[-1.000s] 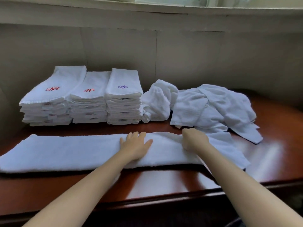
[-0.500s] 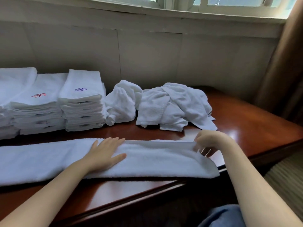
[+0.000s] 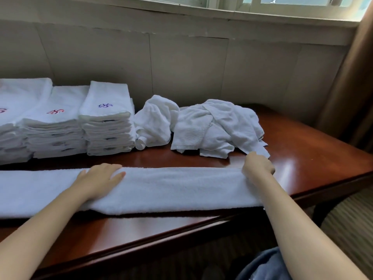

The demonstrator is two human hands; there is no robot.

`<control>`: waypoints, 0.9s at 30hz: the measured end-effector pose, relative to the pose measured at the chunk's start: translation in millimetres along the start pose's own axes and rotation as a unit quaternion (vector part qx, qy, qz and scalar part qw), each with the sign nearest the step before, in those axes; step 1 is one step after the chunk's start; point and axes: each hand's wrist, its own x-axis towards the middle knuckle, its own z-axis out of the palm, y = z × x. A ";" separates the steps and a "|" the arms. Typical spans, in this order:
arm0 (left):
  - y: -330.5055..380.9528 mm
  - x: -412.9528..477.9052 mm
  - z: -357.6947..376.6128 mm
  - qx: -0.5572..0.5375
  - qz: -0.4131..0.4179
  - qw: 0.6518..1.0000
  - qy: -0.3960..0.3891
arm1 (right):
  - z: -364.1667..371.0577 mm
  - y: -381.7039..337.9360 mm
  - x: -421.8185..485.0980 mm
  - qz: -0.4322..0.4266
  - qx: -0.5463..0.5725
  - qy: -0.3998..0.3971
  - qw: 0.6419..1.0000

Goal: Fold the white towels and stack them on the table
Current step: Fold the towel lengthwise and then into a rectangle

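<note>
My left hand [image 3: 100, 178] lies flat, fingers released and straight, on the long white terry towel [image 3: 171, 188], which stretches folded lengthwise along the near edge of the glossy reddish-brown wooden counter [image 3: 302, 150]. My right hand [image 3: 258, 165] sits at the towel's right end, fingers curled down and grasping its far corner. Behind the towel, at left, stand three stacks of folded white towels [image 3: 107, 126], side by side, their top pieces bearing red or blue embroidered marks. Just right of them lie a small rumpled white towel bundle [image 3: 155, 122] and a larger heap of unfolded white towels [image 3: 218, 126], before a pale panelled wall [image 3: 191, 63]. A brown curtain [image 3: 351, 77] hangs at far right.
</note>
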 end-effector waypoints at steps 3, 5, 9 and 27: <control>-32.8 0.2 -7.2 -0.059 -0.055 0.997 0.011 | 3.9 -27.2 -21.6 -0.123 -0.088 0.110 0.982; -55.2 -2.7 -8.9 -0.085 -0.052 0.995 0.031 | 13.6 -57.4 -43.7 -0.247 -0.082 0.153 0.953; -82.8 -12.5 -12.9 -0.089 -0.049 0.994 0.033 | 35.8 -129.1 -96.5 -0.456 0.000 0.131 0.880; -105.7 -19.2 -33.2 -0.075 -0.005 0.997 -0.011 | 56.3 -260.3 -136.4 -0.481 0.130 -0.129 0.857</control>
